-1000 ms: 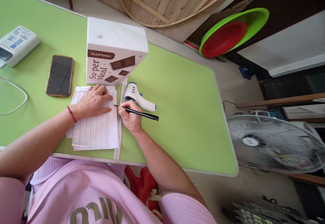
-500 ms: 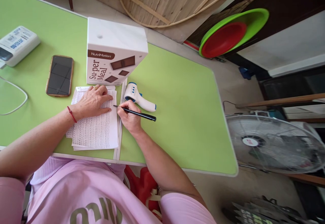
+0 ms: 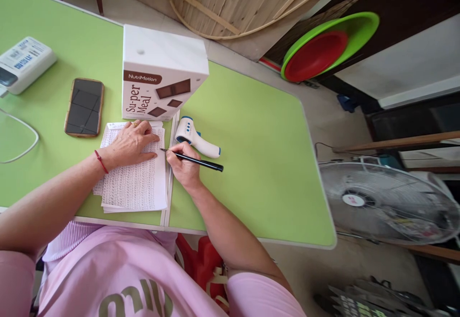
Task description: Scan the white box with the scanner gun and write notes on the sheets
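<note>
My left hand (image 3: 134, 142) lies spread on a stack of white paper (image 3: 134, 187) covered in rows of small handwriting. In my right hand (image 3: 184, 164) is a black pen (image 3: 206, 164), gripped near its point. The pen's tip touches or hovers just over the right edge of the top sheet; I cannot tell which. Just beyond my right hand a white and blue infrared thermometer (image 3: 204, 145) lies on its side. A white and brown box (image 3: 165, 51) marked Super Meal stands right behind the paper.
On the green table (image 3: 258, 164), a phone (image 3: 84, 107) lies left of the box. Farther left is a white device (image 3: 32, 63) with a white cable (image 3: 34, 142). A large fan (image 3: 388, 202) stands off the table's right edge, and green and red basins (image 3: 323, 51) lean beyond it.
The pen's rear end has swung slightly to the right in my right hand. My left hand has stayed in place on the paper.
</note>
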`<state>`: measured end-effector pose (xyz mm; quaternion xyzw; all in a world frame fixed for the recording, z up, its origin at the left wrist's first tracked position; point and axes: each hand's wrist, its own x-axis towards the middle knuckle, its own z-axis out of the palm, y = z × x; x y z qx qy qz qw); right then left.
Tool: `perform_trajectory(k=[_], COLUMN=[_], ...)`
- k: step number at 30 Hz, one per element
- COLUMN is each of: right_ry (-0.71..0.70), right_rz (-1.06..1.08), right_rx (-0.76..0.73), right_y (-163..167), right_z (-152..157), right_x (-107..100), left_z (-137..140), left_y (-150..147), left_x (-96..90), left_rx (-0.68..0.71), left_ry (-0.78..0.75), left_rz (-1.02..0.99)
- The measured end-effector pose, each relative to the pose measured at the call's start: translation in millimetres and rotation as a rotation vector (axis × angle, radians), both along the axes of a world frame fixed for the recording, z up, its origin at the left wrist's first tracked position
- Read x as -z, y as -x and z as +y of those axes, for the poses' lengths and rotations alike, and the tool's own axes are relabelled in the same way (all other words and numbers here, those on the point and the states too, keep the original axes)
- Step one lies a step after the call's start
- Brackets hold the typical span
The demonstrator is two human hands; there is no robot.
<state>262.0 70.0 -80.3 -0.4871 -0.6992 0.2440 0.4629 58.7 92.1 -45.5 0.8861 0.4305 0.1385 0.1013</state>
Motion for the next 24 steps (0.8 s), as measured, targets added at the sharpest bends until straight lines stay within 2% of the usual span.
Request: perform_trajectory(k=[24], right_ry=[-0.007], right_rz=[0.001], right_rx=[-0.006], right_y=[-0.1], right_z=[0.7], right_x=[-1.0], left_z=[1.1], left_y=[1.5], left_x=[0.6], left_rx=[-0.002], left_ry=[0.003], left_rz=[0.005])
